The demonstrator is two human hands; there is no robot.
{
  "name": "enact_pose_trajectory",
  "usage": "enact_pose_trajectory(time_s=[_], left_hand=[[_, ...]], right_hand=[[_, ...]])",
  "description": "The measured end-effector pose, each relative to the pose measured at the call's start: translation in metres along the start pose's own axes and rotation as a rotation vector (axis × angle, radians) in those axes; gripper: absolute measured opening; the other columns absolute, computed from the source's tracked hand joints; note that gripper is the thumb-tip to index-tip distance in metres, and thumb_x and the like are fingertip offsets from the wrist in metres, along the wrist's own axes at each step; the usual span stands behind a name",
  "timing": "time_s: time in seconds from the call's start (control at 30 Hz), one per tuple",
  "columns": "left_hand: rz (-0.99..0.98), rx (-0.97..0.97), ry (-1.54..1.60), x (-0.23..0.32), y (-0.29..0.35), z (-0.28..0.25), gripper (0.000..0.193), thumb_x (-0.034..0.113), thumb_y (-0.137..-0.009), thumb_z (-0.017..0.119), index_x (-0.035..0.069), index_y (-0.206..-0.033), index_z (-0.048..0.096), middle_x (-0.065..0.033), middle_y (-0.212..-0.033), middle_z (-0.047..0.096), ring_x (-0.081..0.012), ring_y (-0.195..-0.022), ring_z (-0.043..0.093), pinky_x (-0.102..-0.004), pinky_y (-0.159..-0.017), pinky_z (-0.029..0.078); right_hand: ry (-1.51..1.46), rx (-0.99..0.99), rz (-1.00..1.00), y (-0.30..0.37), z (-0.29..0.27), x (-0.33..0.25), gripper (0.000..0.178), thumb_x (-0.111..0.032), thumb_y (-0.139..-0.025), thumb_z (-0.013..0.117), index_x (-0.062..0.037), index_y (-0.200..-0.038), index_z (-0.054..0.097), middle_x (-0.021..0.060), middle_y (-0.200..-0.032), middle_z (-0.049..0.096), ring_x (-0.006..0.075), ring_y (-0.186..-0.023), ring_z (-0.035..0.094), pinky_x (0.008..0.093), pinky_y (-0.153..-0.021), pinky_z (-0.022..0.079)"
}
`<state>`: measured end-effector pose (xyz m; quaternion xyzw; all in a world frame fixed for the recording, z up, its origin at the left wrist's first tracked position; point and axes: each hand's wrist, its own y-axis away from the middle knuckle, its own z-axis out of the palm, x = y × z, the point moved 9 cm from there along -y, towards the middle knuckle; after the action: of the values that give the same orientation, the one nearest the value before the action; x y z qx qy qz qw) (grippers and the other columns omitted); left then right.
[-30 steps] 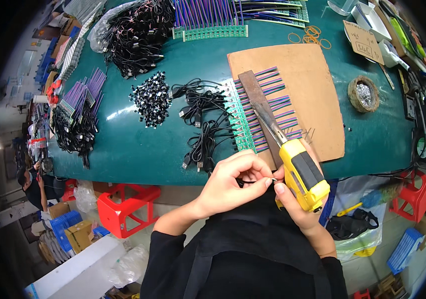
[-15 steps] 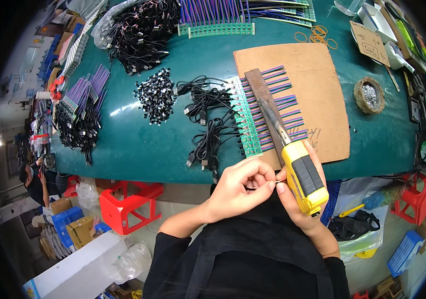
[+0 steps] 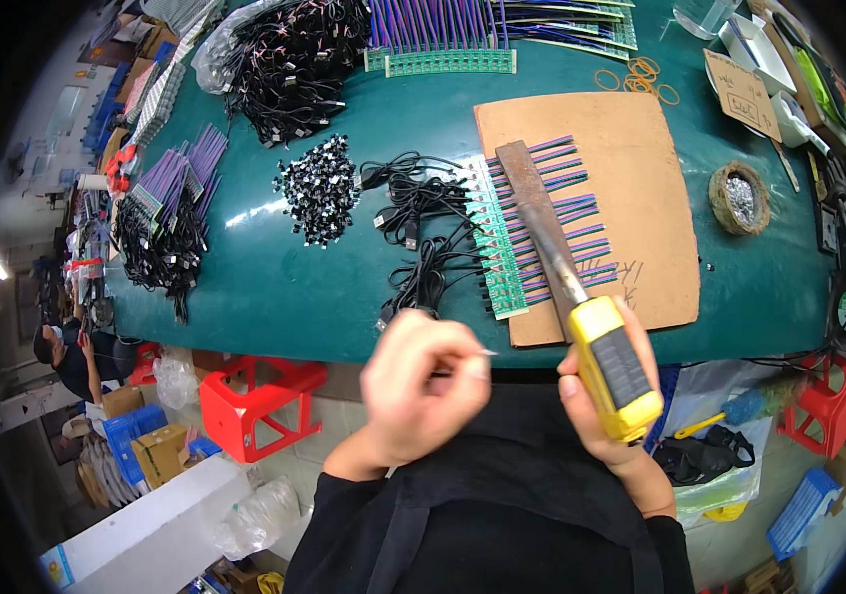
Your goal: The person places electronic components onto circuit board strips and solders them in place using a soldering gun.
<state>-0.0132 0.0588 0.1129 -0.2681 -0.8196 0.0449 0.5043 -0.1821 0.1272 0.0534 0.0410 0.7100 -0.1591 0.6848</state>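
My right hand [image 3: 589,424] is wrapped round a yellow soldering gun [image 3: 613,361] with a black grip panel. Its metal barrel points away over a rusty flat metal bar [image 3: 520,170]. My left hand [image 3: 418,381], smeared by motion, is closed near the table's front edge; a tiny pale, thin bit [image 3: 487,352] sticks out from its fingertips. Under the bar lie striped wires [image 3: 576,206], their ends against a strip of green circuit boards [image 3: 494,243]. Black USB cables [image 3: 418,213] run to the strip's left side. Strip and bar rest on a cardboard sheet [image 3: 646,198].
Small black parts [image 3: 319,188] lie heaped on the green table [image 3: 275,287]. Behind them is a bundle of black cables [image 3: 294,69]. A round bowl of silvery bits [image 3: 740,198] stands at the right, orange rubber bands [image 3: 641,77] farther back. A red stool [image 3: 255,406] stands below.
My left hand has pulled away leftward from my right hand, the pale bit at its fingertips. My right hand still holds the soldering gun. The whole view has shifted slightly.
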Motion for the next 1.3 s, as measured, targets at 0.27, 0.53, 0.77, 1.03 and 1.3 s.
enact_pose_trajectory(time_s=[0.27,0.53,0.77,1.03,1.3], left_hand=[[-0.174,-0.116,-0.135,-0.070,-0.015,0.034,0.008,0.003,-0.082,0.063,0.003,-0.089,0.060,-0.0094,-0.102,0.045,-0.0207,-0.088,0.051,-0.0309,-0.073,0.045],[-0.089,-0.084,-0.252,-0.079,-0.010,0.049,0.009,0.004,-0.079,0.066,0.002,-0.085,0.060,-0.0113,-0.105,0.045,-0.0243,-0.090,0.051,-0.0333,-0.081,0.043],[-0.101,-0.097,-0.259,-0.083,-0.008,0.052,0.008,0.003,-0.078,0.065,0.002,-0.085,0.060,-0.0114,-0.104,0.045,-0.0250,-0.091,0.050,-0.0338,-0.081,0.043],[-0.084,-0.098,-0.254,-0.081,-0.011,0.050,0.009,0.003,-0.076,0.065,0.002,-0.082,0.059,-0.0119,-0.104,0.046,-0.0260,-0.093,0.051,-0.0349,-0.083,0.043],[-0.084,-0.109,-0.271,-0.080,-0.014,0.049,0.010,0.003,-0.074,0.065,0.002,-0.081,0.059,-0.0119,-0.101,0.048,-0.0254,-0.090,0.053,-0.0339,-0.081,0.044]], right_hand=[[-0.218,0.045,0.355,0.016,-0.028,0.020,0.077,-0.004,-0.077,0.060,0.0043,-0.142,0.021,0.0139,-0.086,0.055,0.0149,-0.069,0.054,0.0227,-0.058,0.048],[-0.421,-0.023,0.452,0.031,-0.034,0.026,0.072,-0.001,-0.077,0.060,0.0061,-0.140,0.026,0.0120,-0.083,0.059,0.0141,-0.071,0.057,0.0231,-0.058,0.050],[-0.391,-0.013,0.543,0.039,-0.032,0.028,0.067,0.003,-0.078,0.060,0.0063,-0.138,0.031,0.0116,-0.081,0.059,0.0131,-0.066,0.057,0.0226,-0.057,0.050],[-0.362,-0.033,0.575,0.038,-0.029,0.027,0.063,0.004,-0.078,0.060,0.0056,-0.137,0.036,0.0105,-0.081,0.061,0.0115,-0.067,0.058,0.0218,-0.056,0.049],[-0.292,-0.078,0.549,0.035,-0.030,0.024,0.063,0.005,-0.078,0.061,0.0059,-0.136,0.037,0.0100,-0.080,0.061,0.0109,-0.065,0.057,0.0212,-0.056,0.048]])
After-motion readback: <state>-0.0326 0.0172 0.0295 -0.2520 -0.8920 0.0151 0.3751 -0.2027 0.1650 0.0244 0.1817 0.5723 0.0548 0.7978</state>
